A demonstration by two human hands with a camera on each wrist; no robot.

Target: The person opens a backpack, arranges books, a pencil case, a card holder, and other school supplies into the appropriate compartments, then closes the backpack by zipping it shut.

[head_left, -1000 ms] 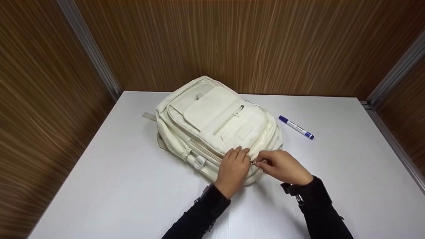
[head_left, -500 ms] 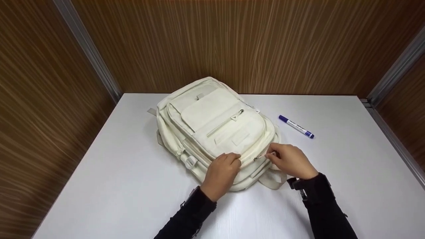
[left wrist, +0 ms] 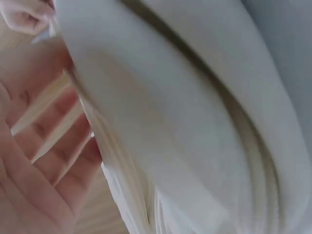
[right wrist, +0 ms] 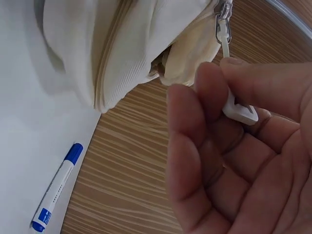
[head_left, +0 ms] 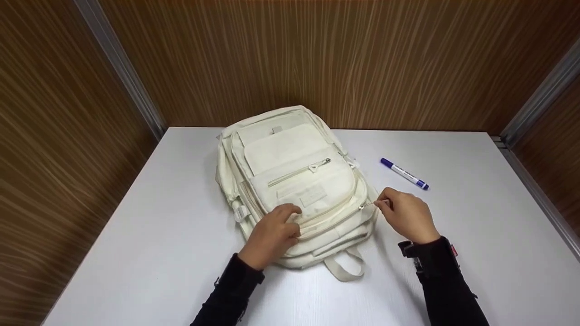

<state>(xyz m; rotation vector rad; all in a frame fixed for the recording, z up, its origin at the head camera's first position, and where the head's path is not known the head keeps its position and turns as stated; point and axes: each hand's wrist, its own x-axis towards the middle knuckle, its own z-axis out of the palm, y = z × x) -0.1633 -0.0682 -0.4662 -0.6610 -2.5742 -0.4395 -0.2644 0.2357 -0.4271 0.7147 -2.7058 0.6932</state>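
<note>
"Where is the backpack [head_left: 283,151]?"

"Mid-table, front side up, its webbing handle loop [head_left: 337,270] nearest the person. It's cream cloth, rounded at the corners, creased along the seams."

"And the hands?"

"The right hand [head_left: 410,218] pinches a slim, pale zipper pull [right wrist: 241,114] between thumb and bent forefinger; it hangs from a shiny metal slider [right wrist: 224,20]. The left hand [head_left: 273,233] lies over the bag's near left part, its fingers parted, tips at the fabric. How firmly they press, I can't tell."

"Any pockets?"

"A flat, squarish flap [head_left: 287,147], then a straight front zip [head_left: 290,176] with a triangular tab [head_left: 313,169]. The right wrist view catches a dark gap between folds; its contents are too shadowed to make out."

"What's around it?"

"A smooth white table [head_left: 149,226]; a blue-capped, white-barrelled marker [head_left: 404,174] lying near the bag's right side; streaky wood-grain panels [head_left: 290,59] behind and beside."
</note>
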